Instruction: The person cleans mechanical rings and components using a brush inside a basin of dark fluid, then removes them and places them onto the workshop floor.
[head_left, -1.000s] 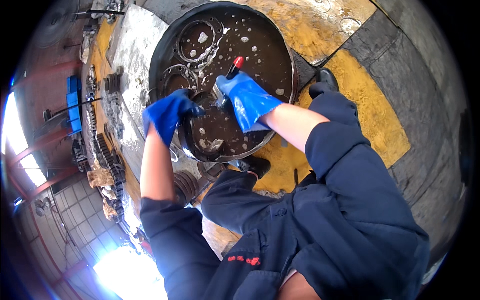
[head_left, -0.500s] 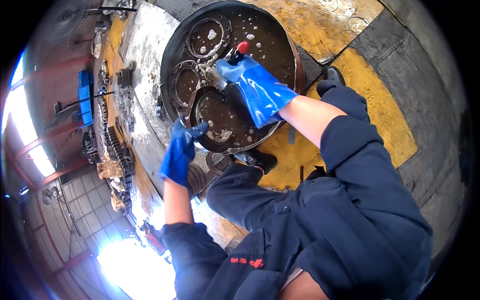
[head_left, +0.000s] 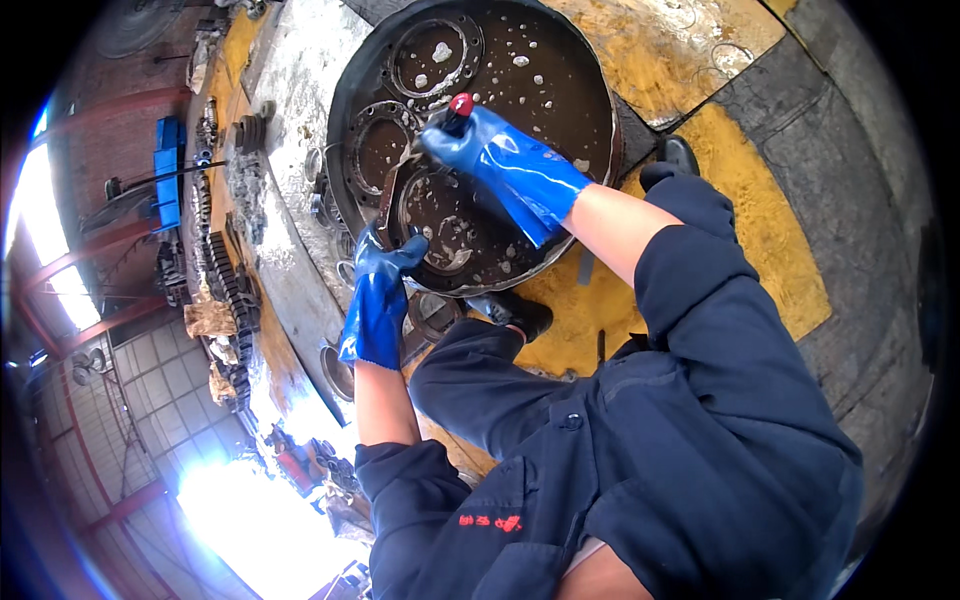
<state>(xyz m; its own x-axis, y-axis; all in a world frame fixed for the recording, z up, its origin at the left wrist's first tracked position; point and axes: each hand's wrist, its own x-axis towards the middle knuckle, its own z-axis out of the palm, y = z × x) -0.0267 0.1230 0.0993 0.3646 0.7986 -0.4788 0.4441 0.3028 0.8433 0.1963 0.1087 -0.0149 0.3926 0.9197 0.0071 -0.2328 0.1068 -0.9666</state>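
A round, dark metal basin [head_left: 338, 190] of murky brown, foamy liquid sits before me. In my right hand [head_left: 462, 140], gloved in blue, is a tool with a red-tipped black handle [head_left: 460, 104]; its working end is mostly hidden at the glove's far side. My left hand [head_left: 382, 262], gloved too, grips a metal ring [head_left: 388, 196] at the basin's near left rim, with the ring partly in the liquid. The tool's end is close to this ring's upper edge. Two more flat rings with holes, an upper ring [head_left: 393, 62] and a lower ring [head_left: 360, 150], lie in the basin.
Stained yellow mats [head_left: 745, 220] and dark floor sheets [head_left: 830, 130] spread to the right. Left of the basin, a metal sheet [head_left: 290, 50] and loose round parts [head_left: 338, 372] lie near a row of chain-like parts [head_left: 228, 265]. My shoe [head_left: 515, 312] is beside the basin.
The held ring has tipped and sits lower in the liquid. My right hand and tool have shifted slightly left; my left hand has turned a little at the rim.
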